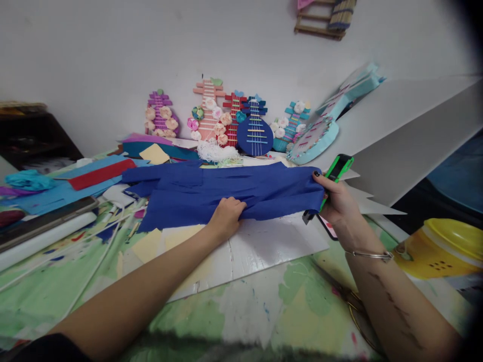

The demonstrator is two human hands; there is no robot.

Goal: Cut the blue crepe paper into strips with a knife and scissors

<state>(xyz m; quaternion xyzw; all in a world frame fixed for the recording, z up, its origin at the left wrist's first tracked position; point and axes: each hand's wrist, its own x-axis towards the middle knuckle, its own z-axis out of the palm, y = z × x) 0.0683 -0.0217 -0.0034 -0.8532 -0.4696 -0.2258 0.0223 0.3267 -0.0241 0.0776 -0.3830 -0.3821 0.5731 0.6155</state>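
Blue sheet (181,193): left grip (227,218) clamps its near edge, right grip (339,202) its right end.

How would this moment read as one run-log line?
left hand: at lower edge of blue sheet | right hand: holding sheet's right end and green tool | white board: partly beneath

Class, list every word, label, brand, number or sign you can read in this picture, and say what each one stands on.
None can be read.
Green-and-black tool: no lettering legible.
Blue sheet: no writing visible.
Pink, dark-edged item: mostly hidden; any text too small to read.
Yellow container: dark spots, no readable letters.
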